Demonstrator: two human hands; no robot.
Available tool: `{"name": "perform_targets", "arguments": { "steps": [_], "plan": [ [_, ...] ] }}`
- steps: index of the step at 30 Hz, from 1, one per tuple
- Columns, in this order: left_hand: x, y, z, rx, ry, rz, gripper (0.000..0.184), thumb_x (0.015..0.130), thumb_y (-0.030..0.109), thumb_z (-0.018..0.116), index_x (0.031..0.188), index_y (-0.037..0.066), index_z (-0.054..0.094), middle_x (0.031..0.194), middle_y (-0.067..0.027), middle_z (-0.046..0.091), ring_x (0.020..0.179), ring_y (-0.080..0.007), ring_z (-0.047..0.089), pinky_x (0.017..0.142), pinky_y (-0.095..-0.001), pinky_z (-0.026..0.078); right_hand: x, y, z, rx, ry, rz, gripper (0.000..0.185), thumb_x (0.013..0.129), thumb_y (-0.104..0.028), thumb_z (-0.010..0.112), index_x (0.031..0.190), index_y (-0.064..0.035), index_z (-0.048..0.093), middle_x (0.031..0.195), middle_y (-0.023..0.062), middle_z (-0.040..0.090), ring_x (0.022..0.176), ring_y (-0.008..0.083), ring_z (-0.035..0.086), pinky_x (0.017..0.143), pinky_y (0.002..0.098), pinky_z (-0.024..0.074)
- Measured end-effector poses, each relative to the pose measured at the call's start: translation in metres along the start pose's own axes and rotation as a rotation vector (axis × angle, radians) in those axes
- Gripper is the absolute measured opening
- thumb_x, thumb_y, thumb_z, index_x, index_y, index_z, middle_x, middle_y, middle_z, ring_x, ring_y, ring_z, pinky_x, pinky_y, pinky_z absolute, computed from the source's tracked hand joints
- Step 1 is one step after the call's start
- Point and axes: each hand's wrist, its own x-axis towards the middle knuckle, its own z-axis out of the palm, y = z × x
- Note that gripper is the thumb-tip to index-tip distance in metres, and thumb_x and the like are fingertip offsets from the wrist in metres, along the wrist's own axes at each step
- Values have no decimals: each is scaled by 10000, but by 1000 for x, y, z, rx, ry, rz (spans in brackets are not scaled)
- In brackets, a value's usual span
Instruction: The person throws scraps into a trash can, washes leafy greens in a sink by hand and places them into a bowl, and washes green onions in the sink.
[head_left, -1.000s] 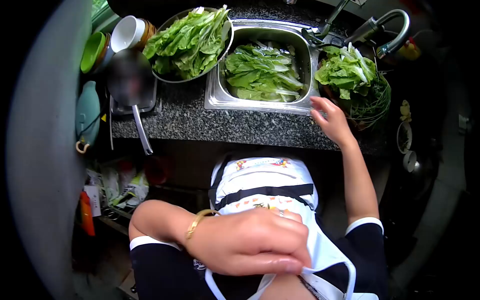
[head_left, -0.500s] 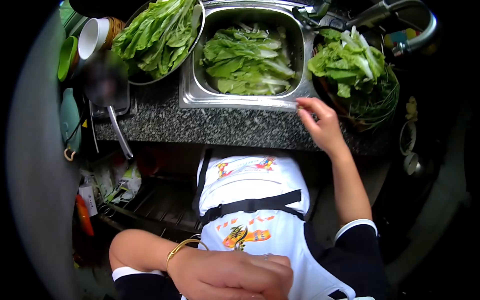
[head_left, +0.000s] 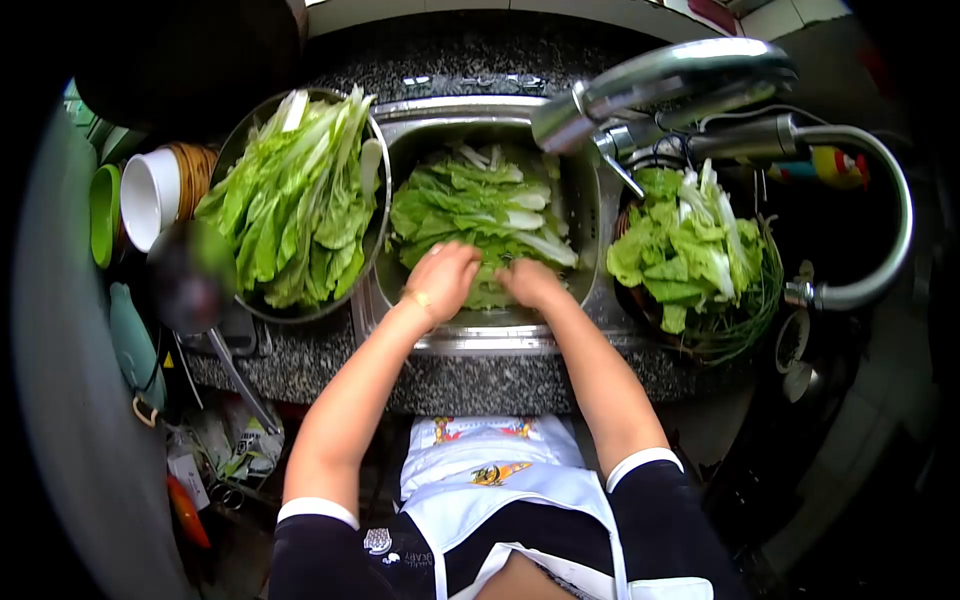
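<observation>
Green lettuce leaves (head_left: 480,205) with pale stems lie in water in the steel sink basin (head_left: 592,215). Both of my hands are in the basin, at the near side of these leaves. My left hand (head_left: 443,278) has its fingers bent and close together on the leaves, its fingertips hidden. A short gap to the right, my right hand (head_left: 530,283) curls its fingers into the same leaves, and their tips are also out of sight.
A large bowl of lettuce (head_left: 295,205) stands left of the sink, and a basket of leaves and thin green stalks (head_left: 690,250) is at the right. The faucet (head_left: 660,90) arches over the basin's far right corner. White and green bowls (head_left: 150,200) and a long-handled ladle (head_left: 240,375) sit farther left.
My left hand has gone from in front of the apron up into the sink. My right hand has moved from the counter's front edge into the leaves. The view has shifted closer over the sink.
</observation>
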Motion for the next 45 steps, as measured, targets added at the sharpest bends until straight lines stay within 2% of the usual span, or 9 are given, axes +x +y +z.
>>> {"name": "perform_targets", "arguments": {
  "steps": [3, 9, 16, 20, 25, 28, 32, 38, 45],
  "plan": [
    [68, -41, 36, 266, 123, 172, 295, 827, 138, 498, 1118, 121, 543, 1138, -124, 518, 1123, -302, 440, 947, -427, 344, 17, 3, 8, -267, -70, -36, 520, 794, -376, 540, 1196, -50, 488, 1089, 205, 571, 1055, 343, 521, 893, 415, 403],
    [70, -39, 67, 175, -34, -430, 597, 847, 279, 504, 1374, 196, 235, 1443, -96, 171, 1308, -346, 178, 986, -581, 220, 18, 7, 2, -225, 108, 258, 416, 789, -295, 514, 1158, -103, 504, 1095, 141, 590, 1022, 315, 552, 853, 453, 407],
    [25, -35, 99, -283, -17, -694, 672, 793, 320, 567, 1350, 117, 251, 1335, -157, 288, 1192, -360, 315, 1008, -441, 225, 28, -12, 14, 1353, 861, 220, 314, 827, -257, 606, 994, -41, 451, 660, -8, 490, 572, 139, 492, 513, 230, 417],
    [56, -32, 79, -222, 304, -713, 570, 748, 330, 632, 1221, 122, 391, 1212, -134, 427, 1142, -321, 366, 924, -444, 272, 67, 0, 3, 1755, 791, 87, 155, 864, -179, 560, 844, -75, 447, 641, -14, 468, 545, 60, 448, 490, 200, 392],
    [100, -34, 61, -144, 455, -546, 563, 693, 319, 686, 1138, 83, 434, 1119, -125, 498, 1061, -304, 455, 877, -429, 336, 75, 6, -11, 1163, 697, 29, 145, 853, -137, 564, 906, -53, 458, 736, 10, 513, 606, 81, 484, 531, 216, 411],
    [109, -51, 44, 140, 69, -164, 365, 727, 196, 654, 1018, 58, 480, 1039, -139, 535, 961, -336, 523, 724, -411, 448, 83, 21, -17, 1242, 924, -88, 277, 840, -86, 567, 1052, -30, 398, 921, 55, 533, 743, 113, 517, 609, 233, 427],
    [112, -49, 88, -297, 610, -487, 339, 748, 92, 598, 1058, 58, 464, 1028, -182, 528, 900, -377, 535, 753, -438, 446, 94, 5, -26, 1343, 763, -114, 294, 856, -113, 548, 1083, -16, 389, 948, 90, 559, 783, 146, 521, 694, 281, 425],
    [119, -82, 90, -266, 228, -566, 427, 737, 95, 586, 1138, 82, 440, 946, -205, 591, 883, -410, 553, 742, -432, 452, 91, -7, -43, 186, 459, 107, 265, 841, -101, 466, 1086, -3, 432, 856, 221, 593, 806, 328, 587, 676, 406, 444],
    [129, -82, 75, -362, 200, -614, 426, 757, 149, 569, 1159, 23, 507, 974, -275, 576, 912, -406, 558, 772, -418, 454, 102, -18, -34, -151, 484, -107, 199, 786, -52, 498, 976, 8, 511, 866, 249, 575, 807, 366, 572, 652, 448, 448]
  ]
}}
